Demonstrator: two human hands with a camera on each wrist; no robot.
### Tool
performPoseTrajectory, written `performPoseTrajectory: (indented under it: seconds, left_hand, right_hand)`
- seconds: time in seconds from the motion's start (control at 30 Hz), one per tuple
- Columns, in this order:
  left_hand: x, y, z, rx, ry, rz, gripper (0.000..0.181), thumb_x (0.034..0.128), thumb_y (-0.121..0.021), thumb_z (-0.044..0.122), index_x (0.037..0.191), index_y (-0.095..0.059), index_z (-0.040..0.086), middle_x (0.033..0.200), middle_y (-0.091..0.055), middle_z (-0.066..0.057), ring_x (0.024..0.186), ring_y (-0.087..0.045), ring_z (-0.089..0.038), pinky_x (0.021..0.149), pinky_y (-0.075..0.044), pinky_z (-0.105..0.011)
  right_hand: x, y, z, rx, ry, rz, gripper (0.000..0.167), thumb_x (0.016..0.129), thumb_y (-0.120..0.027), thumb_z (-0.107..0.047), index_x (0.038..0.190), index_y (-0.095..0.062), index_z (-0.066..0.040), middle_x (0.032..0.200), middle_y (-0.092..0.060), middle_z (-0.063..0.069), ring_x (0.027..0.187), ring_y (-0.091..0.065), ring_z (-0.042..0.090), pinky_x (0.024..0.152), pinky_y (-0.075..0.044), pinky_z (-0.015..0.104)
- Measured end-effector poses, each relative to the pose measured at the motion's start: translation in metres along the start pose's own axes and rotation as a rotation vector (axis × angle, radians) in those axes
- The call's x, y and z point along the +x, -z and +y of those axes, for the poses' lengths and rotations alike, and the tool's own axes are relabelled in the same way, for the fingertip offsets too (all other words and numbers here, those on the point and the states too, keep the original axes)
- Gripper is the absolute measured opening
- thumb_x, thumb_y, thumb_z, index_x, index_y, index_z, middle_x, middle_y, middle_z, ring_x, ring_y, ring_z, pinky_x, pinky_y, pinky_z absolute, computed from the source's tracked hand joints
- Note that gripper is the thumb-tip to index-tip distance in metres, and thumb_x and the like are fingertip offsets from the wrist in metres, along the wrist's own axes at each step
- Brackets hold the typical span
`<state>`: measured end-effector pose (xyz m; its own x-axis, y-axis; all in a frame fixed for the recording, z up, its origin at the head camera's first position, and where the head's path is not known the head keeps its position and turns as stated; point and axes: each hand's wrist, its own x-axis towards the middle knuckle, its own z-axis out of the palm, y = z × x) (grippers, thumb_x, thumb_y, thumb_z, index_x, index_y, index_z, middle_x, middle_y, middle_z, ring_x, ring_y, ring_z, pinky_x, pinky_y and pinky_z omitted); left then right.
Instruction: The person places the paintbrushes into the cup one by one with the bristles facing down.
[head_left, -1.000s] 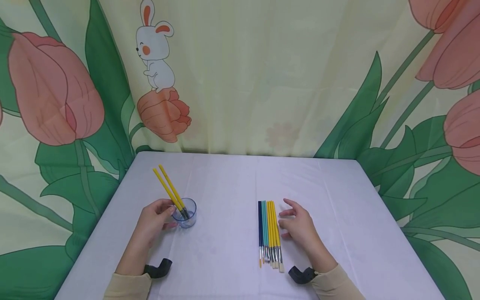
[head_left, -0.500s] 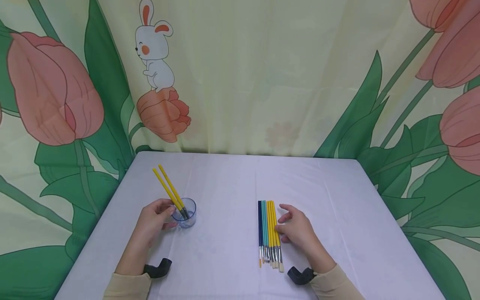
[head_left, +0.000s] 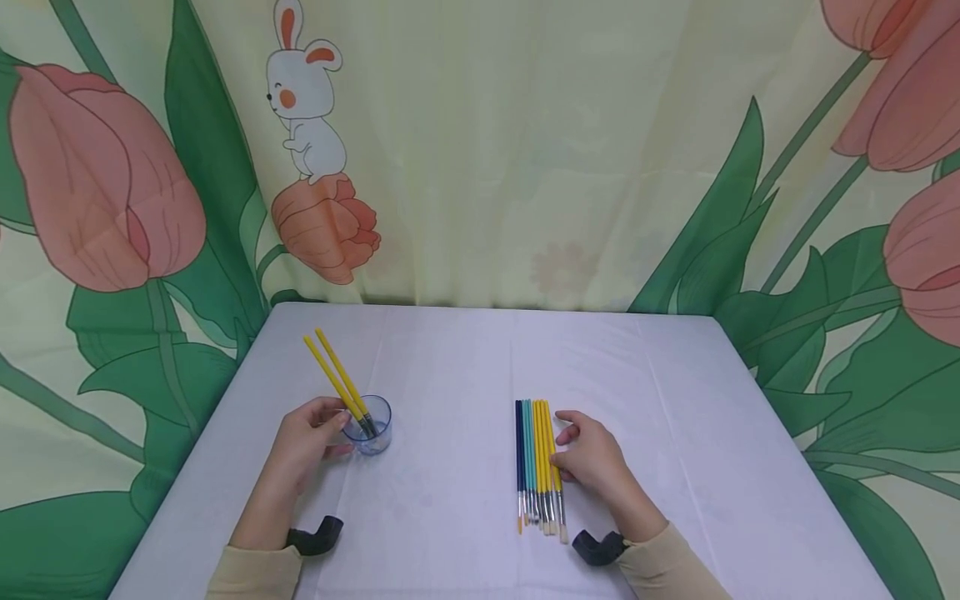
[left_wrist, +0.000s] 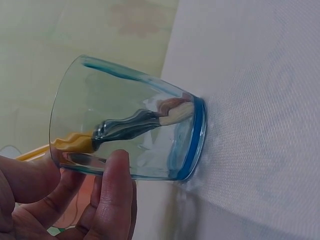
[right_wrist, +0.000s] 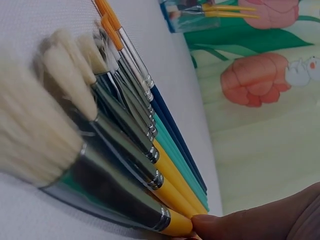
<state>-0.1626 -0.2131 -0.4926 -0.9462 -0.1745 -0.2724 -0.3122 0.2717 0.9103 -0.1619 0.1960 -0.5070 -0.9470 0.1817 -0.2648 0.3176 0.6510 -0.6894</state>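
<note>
Yellow brush (right_wrist: 112, 186) lies at the right end of the row on the table (head_left: 450, 525); right hand (head_left: 596, 460) pinches its handle, fingers narrow. Other brushes (head_left: 531, 450) flat alongside. Well apart, left hand (head_left: 302, 437) grips an upright clear cup (head_left: 372, 447), two brushes (head_left: 347, 379) leaning in it, bristles down. Looks like the pick-up step; next calls for lifting one brush without dragging neighbours.

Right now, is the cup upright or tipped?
The cup is upright: its opening faces up and its blue base sits on the table, with two yellow brushes leaning inside.
</note>
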Motion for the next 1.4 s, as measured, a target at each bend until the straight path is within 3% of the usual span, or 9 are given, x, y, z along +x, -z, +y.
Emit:
performPoseTrajectory:
  seconds: [0.2,0.5,0.9,1.07,1.4]
  left_hand:
    - [0.0,0.001,0.001,-0.004,0.003,-0.003,0.038,0.1097,-0.064,0.018,0.144,-0.061,0.003,0.137,-0.06,-0.023,0.127,-0.064,-0.035,0.08,-0.069,-0.028]
    - [0.001,0.002,0.0,-0.004,0.002,-0.01,0.04,0.1099,-0.064,0.02,0.146,-0.06,0.003,0.139,-0.059,-0.023,0.13,-0.063,-0.037,0.081,-0.069,-0.028]
    - [0.003,0.001,-0.002,-0.005,0.004,-0.012,0.04,0.1098,-0.064,0.021,0.146,-0.06,0.004,0.139,-0.06,-0.022,0.129,-0.063,-0.035,0.081,-0.069,-0.028]
    - [0.001,0.002,-0.001,-0.002,0.006,-0.013,0.04,0.1098,-0.064,0.02,0.146,-0.06,0.004,0.138,-0.06,-0.021,0.128,-0.063,-0.035,0.081,-0.069,-0.028]
    - [0.001,0.002,0.0,-0.001,0.006,-0.015,0.04,0.1098,-0.064,0.021,0.146,-0.06,0.004,0.138,-0.059,-0.021,0.127,-0.064,-0.034,0.081,-0.069,-0.028]
  right_hand:
    - [0.0,0.0,-0.003,-0.023,0.003,0.002,0.078,0.08,-0.085,0.006,0.152,-0.057,-0.007,0.1,-0.065,0.008,0.067,-0.063,0.017,0.054,-0.06,0.024]
    - [-0.001,0.001,-0.006,-0.066,0.012,0.003,0.068,0.081,-0.083,0.001,0.145,-0.062,-0.003,0.084,-0.059,0.007,0.064,-0.058,0.018,0.053,-0.056,0.022]
    - [0.001,-0.001,-0.01,-0.117,-0.005,0.002,0.066,0.079,-0.08,-0.001,0.143,-0.064,-0.004,0.082,-0.058,0.007,0.065,-0.058,0.02,0.053,-0.051,0.023]
    - [0.002,0.001,-0.011,-0.095,-0.017,-0.019,0.062,0.082,-0.077,0.0,0.142,-0.064,-0.004,0.082,-0.059,0.007,0.064,-0.058,0.02,0.054,-0.053,0.023]
    - [0.006,0.004,-0.005,0.051,-0.073,-0.045,0.059,0.084,-0.076,0.001,0.141,-0.065,-0.008,0.089,-0.062,0.009,0.071,-0.061,0.022,0.057,-0.058,0.023]
